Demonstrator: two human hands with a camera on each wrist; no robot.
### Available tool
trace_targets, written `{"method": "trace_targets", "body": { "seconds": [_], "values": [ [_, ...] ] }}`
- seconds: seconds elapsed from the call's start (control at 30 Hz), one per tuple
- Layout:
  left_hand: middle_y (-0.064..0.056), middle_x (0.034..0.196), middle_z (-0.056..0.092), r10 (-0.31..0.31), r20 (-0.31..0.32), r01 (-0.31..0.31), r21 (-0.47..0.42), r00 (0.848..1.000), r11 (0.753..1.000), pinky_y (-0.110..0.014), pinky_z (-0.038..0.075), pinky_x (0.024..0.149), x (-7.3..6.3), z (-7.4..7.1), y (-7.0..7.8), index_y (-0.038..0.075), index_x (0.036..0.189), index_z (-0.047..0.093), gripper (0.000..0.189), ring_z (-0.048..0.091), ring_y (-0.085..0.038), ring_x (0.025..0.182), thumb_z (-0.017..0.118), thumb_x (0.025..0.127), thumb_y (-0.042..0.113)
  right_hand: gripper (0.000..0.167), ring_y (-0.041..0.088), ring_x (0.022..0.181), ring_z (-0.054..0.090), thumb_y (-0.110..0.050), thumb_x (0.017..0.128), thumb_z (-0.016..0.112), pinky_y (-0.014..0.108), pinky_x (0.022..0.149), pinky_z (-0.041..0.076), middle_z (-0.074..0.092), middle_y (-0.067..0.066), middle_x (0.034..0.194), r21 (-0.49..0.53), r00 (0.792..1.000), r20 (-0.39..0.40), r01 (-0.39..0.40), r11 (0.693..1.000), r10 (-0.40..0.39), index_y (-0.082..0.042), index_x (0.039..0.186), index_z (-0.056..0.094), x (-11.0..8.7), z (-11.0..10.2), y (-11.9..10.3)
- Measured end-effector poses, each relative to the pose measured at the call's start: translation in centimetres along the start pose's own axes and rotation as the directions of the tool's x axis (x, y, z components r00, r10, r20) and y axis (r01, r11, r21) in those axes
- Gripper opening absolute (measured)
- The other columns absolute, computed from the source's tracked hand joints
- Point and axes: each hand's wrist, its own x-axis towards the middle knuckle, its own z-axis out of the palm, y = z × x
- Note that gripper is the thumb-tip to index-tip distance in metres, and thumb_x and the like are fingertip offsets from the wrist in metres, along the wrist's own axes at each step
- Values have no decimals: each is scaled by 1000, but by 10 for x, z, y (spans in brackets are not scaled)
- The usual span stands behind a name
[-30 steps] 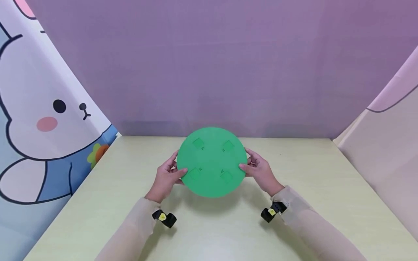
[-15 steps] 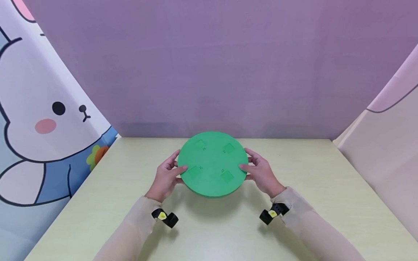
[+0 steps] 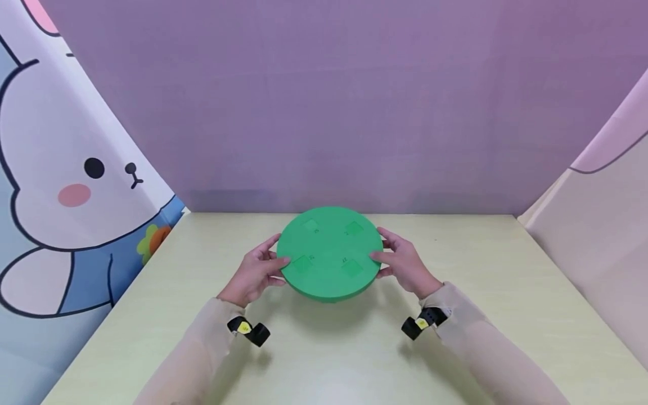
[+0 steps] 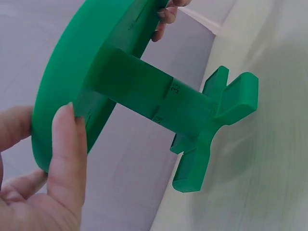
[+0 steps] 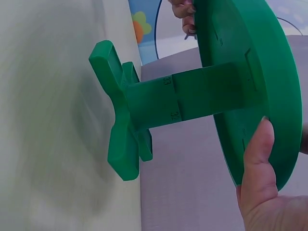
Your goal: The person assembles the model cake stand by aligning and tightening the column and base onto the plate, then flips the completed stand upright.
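Both hands hold a small green round pedestal table (image 3: 330,250) by its top, in the middle of the head view. My left hand (image 3: 254,273) grips the left edge of the disc, and my right hand (image 3: 405,264) grips the right edge, thumbs over the upper face. Four shallow square marks with tiny digits show on that face. Under the disc, the left wrist view shows a square column (image 4: 154,91) of stacked sections with numbers at the joint. It ends in a cross-shaped foot (image 5: 120,115), close over the work surface. The foot is hidden in the head view.
A pale wood-look tabletop (image 3: 481,315) lies beneath. Behind it stands a purple backdrop (image 3: 354,112). A cartoon-animal sheet (image 3: 45,185) hangs at left and a pale sheet (image 3: 602,236) at right. Each wrist carries a black strap camera (image 3: 419,323).
The disc has tipped from facing the camera to lying flatter, its far edge dropping, and more of its front rim shows. Both hands keep hold and turn slightly with it.
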Motion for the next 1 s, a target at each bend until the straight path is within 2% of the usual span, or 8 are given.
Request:
{"method": "trace_targets", "body": {
  "seconds": [0.17,0.6,1.0],
  "values": [
    [-6,93,51,-7,13,7,-5,1000,1000,-24,53,54,1,-1,1,11,154,20,75,62,-11,60,56,91,-7,69,15,75,64,6,90,55,31,57,56,43,28,122,5,1000,3,0,1000,0,3,150,21,2,-1,1],
    [-6,94,49,7,-43,-8,-23,999,1000,-24,53,53,7,0,-3,10,152,26,73,59,-10,59,55,88,-9,69,15,75,65,6,90,56,31,59,56,44,27,122,14,1000,9,-4,1000,4,2,150,24,5,0,5],
    [-6,92,48,-6,-53,4,-31,999,1000,-25,53,52,9,-1,-8,9,152,26,74,58,-11,59,55,87,-9,68,15,74,64,6,90,56,29,59,56,44,28,123,10,1000,9,-14,1000,14,2,150,23,4,1,12]
  ]
}}
